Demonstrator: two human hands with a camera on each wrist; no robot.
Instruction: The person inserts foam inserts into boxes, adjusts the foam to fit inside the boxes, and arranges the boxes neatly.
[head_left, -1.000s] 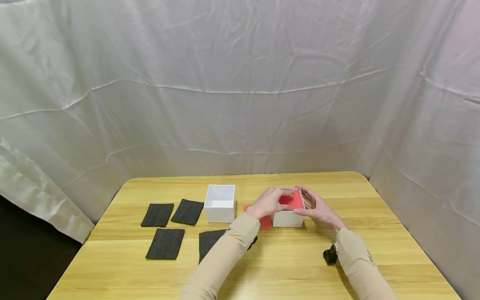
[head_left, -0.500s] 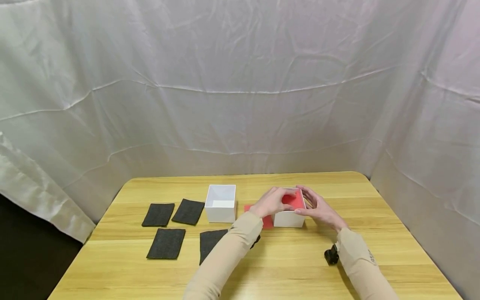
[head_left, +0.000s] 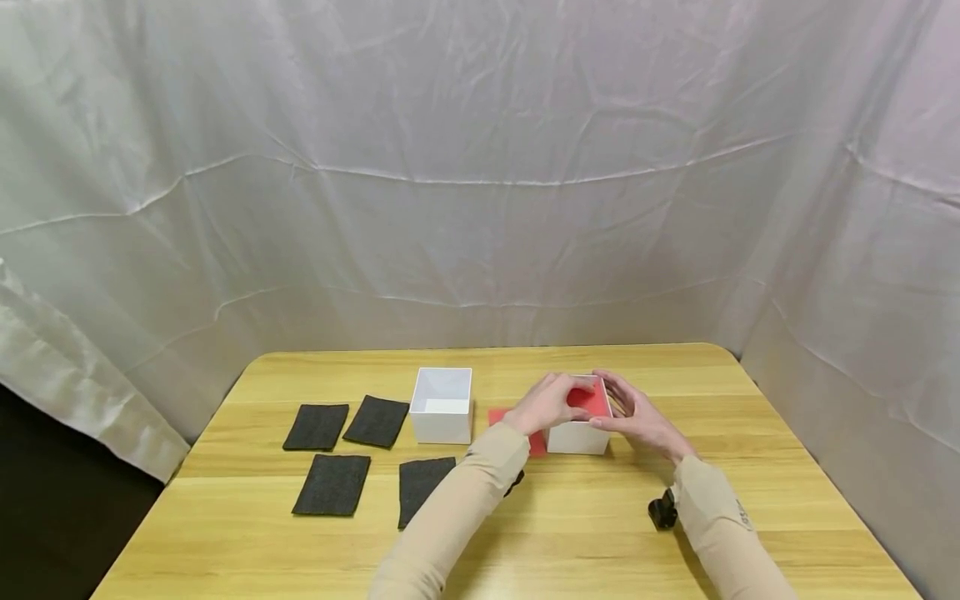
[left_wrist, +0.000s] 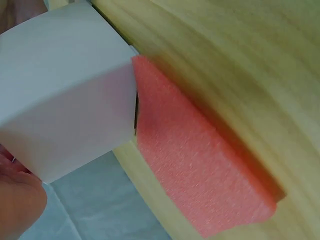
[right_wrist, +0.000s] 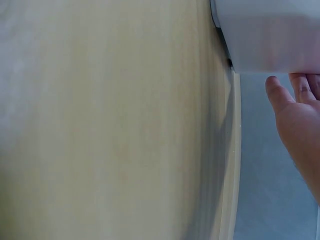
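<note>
A white open-topped box (head_left: 576,440) stands right of the table's centre, with a red felt-like square (head_left: 591,402) inside near its top. My left hand (head_left: 542,404) reaches over the box's left wall, thumb and fingers spread at the red square; its fingertips are partly hidden. My right hand (head_left: 637,418) holds the box at its right side, thumb at the front corner and fingers toward the back. A second red square (head_left: 537,445) lies left of the box, partly under the left hand; the left wrist view shows this red piece (left_wrist: 195,160) beside the box wall.
Another white box (head_left: 441,428) stands to the left, open at the top. Several black felt-like squares lie about it, one a near-left black square (head_left: 332,485), another black square (head_left: 423,483) partly behind the left sleeve. A pale curtain (head_left: 480,250) hangs behind the table.
My left forearm has shifted slightly to the right. Both hands stay at the same box, and the red square inside it looks much the same.
</note>
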